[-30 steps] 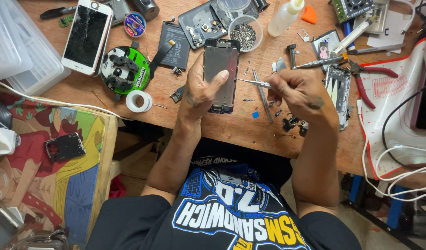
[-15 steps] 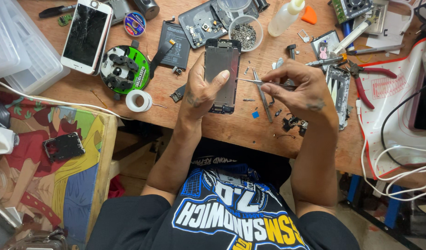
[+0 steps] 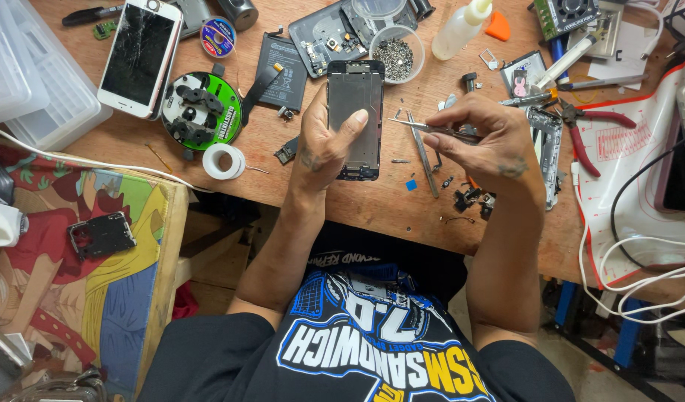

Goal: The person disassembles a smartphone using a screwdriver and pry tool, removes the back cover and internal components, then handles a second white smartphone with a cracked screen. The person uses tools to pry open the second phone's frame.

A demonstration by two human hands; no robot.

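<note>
My left hand (image 3: 326, 145) rests on a dark phone screen assembly (image 3: 355, 97) lying on the wooden bench (image 3: 372, 205), its thumb pressed on the panel. My right hand (image 3: 485, 141) pinches a pair of metal tweezers (image 3: 420, 126) whose tip points left, just beside the assembly's right edge. A second slim metal tool (image 3: 424, 160) lies on the bench under the tweezers. Small dark parts and screws (image 3: 469, 199) sit below my right hand.
A cracked white phone (image 3: 139, 53), a green round parts holder (image 3: 202, 112), a tape roll (image 3: 223, 161), a battery (image 3: 279, 68), a bowl of screws (image 3: 395, 53), a squeeze bottle (image 3: 461, 26), red-handled pliers (image 3: 581, 130) and white cables (image 3: 640, 246) crowd the bench. Clear plastic boxes (image 3: 22, 82) stand far left.
My right hand has carried the tweezers up and left, closer to the screen assembly's right edge. My left hand has stayed on the assembly.
</note>
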